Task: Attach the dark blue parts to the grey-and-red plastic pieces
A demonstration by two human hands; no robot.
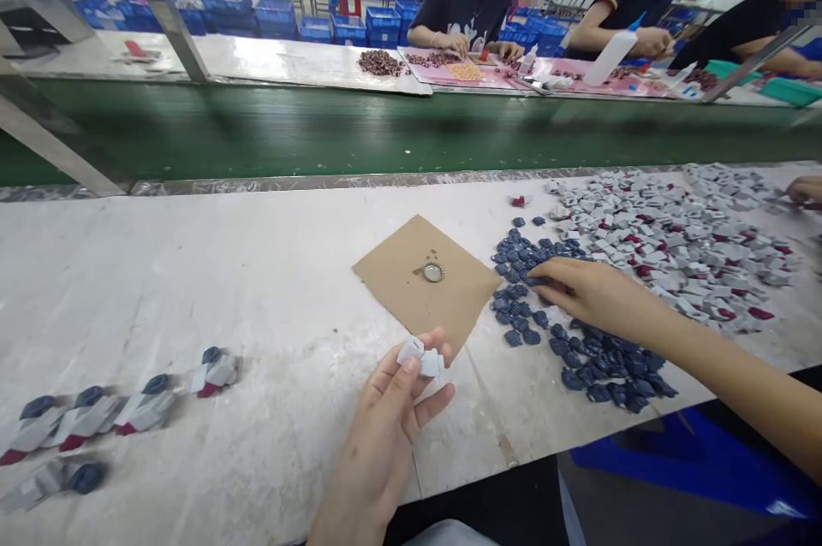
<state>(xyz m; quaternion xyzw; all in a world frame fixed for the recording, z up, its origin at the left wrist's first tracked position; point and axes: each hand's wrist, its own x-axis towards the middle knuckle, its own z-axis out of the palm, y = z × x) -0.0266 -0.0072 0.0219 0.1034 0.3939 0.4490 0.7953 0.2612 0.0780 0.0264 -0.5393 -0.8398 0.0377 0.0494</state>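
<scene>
Whitish tabletop [257, 272], strewn right of centre with small dark-blue faceted pieces [610, 364]. Right hand [581, 289], nearer, points leftward among them, fingers part-curled, hold unclear; left hand [391, 418], left of them, pinches a pale-grey angular plastic-looking part [431, 364], long axis roughly sideways.

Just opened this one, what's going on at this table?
A person holds a light grey piece in the left hand, while the fingers of the right hand are down among loose dark blue parts. Between the hands and the green belt, a metal cap sits on a brown sheet. Grey-and-red pieces are heaped at the right; at the left lie several grey pieces with dark blue parts.
</scene>
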